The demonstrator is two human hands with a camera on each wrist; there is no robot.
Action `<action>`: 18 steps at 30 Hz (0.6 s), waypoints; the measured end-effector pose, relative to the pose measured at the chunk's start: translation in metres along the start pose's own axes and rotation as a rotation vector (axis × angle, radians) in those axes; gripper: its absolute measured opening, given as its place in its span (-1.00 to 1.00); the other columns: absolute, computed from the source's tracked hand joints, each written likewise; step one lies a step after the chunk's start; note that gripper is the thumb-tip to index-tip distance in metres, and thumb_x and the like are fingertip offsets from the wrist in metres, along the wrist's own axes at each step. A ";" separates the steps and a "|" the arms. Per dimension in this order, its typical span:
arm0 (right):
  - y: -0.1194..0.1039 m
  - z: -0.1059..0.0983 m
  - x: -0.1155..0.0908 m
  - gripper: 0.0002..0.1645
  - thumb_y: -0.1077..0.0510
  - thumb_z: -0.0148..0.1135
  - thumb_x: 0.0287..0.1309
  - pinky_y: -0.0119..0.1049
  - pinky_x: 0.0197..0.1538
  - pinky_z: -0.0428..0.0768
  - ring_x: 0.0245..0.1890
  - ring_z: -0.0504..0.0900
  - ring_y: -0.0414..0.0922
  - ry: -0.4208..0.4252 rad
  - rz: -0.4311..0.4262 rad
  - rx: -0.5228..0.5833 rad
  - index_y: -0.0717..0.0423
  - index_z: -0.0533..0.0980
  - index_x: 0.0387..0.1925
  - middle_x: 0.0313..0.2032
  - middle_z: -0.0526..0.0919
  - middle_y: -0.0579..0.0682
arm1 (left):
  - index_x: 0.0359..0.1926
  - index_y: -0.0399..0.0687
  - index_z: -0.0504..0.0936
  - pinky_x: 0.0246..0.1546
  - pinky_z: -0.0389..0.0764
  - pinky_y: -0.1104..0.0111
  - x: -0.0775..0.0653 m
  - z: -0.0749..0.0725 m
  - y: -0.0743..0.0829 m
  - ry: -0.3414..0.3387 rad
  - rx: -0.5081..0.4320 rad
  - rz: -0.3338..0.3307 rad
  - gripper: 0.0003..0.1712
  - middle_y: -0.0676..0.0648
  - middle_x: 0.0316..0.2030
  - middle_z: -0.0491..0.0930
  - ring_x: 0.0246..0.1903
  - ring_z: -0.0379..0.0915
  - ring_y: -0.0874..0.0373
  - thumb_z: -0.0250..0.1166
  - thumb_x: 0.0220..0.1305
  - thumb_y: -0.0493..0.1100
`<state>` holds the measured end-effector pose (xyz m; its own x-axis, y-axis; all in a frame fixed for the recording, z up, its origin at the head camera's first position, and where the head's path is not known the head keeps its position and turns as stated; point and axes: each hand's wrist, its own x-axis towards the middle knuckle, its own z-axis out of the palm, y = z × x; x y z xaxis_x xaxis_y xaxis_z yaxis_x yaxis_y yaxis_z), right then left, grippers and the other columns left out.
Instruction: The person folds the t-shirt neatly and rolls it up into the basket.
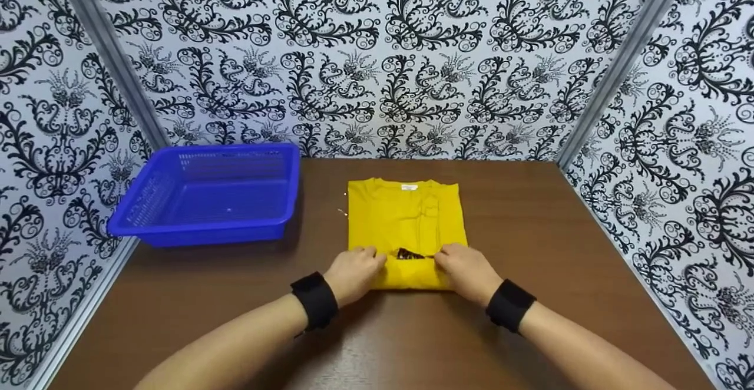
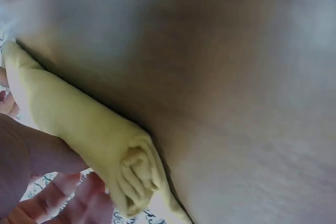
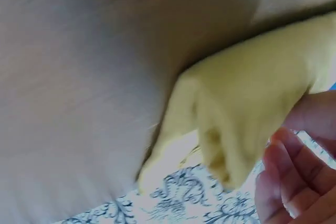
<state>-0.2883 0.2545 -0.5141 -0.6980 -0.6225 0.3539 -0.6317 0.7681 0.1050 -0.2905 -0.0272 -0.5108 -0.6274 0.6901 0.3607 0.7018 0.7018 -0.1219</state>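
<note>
A yellow T-shirt (image 1: 389, 216) lies on the table in a neat rectangle, its neckline with a white label at the far side. The near end is turned over into a thick roll, and a patch of black print peeks out at its upper edge. My left hand (image 1: 355, 272) grips the left end of this roll, where the left wrist view shows spiralled layers of cloth (image 2: 139, 177) beside the thumb. At the right end my right hand (image 1: 469, 271) holds the roll; thumb and fingers sit round the cloth (image 3: 257, 82) in the right wrist view.
A blue plastic basket (image 1: 203, 232) with slatted walls stands on the brown table (image 1: 512, 201), left of the shirt. Patterned black-and-white panels (image 1: 365, 72) with grey corner posts enclose the table at the back and both sides.
</note>
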 end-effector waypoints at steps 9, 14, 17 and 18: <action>-0.011 0.000 -0.012 -0.51 0.19 0.24 0.10 -0.13 -0.20 0.66 -0.26 0.64 -0.03 -0.106 -0.002 -0.002 0.00 0.51 0.12 -0.14 0.64 0.03 | -0.16 -0.01 0.60 -0.54 0.57 0.17 -0.009 -0.006 0.013 -0.107 -0.037 0.001 -0.74 -0.10 -0.35 0.56 -0.48 0.50 -0.02 0.36 0.09 -0.12; -0.012 -0.002 -0.018 -0.36 0.13 0.26 0.06 -0.02 -0.09 0.64 -0.13 0.65 0.06 -0.155 -0.034 0.037 -0.02 0.45 0.24 0.02 0.61 0.12 | -0.04 -0.02 0.55 -0.53 0.58 0.17 -0.010 -0.005 0.013 -0.175 -0.041 -0.004 -0.63 -0.12 -0.29 0.56 -0.46 0.51 -0.04 0.37 0.13 -0.07; -0.010 -0.001 -0.018 -0.32 0.18 0.28 0.07 0.00 -0.02 0.62 -0.04 0.64 0.11 -0.183 -0.036 0.023 0.00 0.42 0.29 0.08 0.59 0.16 | 0.03 -0.02 0.52 -0.48 0.59 0.17 -0.008 -0.003 0.010 -0.220 -0.051 -0.004 -0.58 -0.13 -0.26 0.56 -0.43 0.51 -0.05 0.38 0.14 -0.08; -0.010 -0.001 -0.018 -0.31 0.21 0.27 0.07 0.01 0.00 0.62 -0.02 0.63 0.12 -0.195 -0.033 0.018 0.01 0.41 0.30 0.10 0.59 0.18 | 0.05 -0.02 0.52 -0.45 0.59 0.16 -0.008 -0.003 0.009 -0.231 -0.052 0.002 -0.56 -0.13 -0.26 0.56 -0.41 0.52 -0.05 0.38 0.14 -0.09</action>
<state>-0.2697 0.2580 -0.5209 -0.7278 -0.6659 0.1640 -0.6599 0.7451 0.0966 -0.2785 -0.0267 -0.5118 -0.6826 0.7176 0.1383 0.7157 0.6947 -0.0719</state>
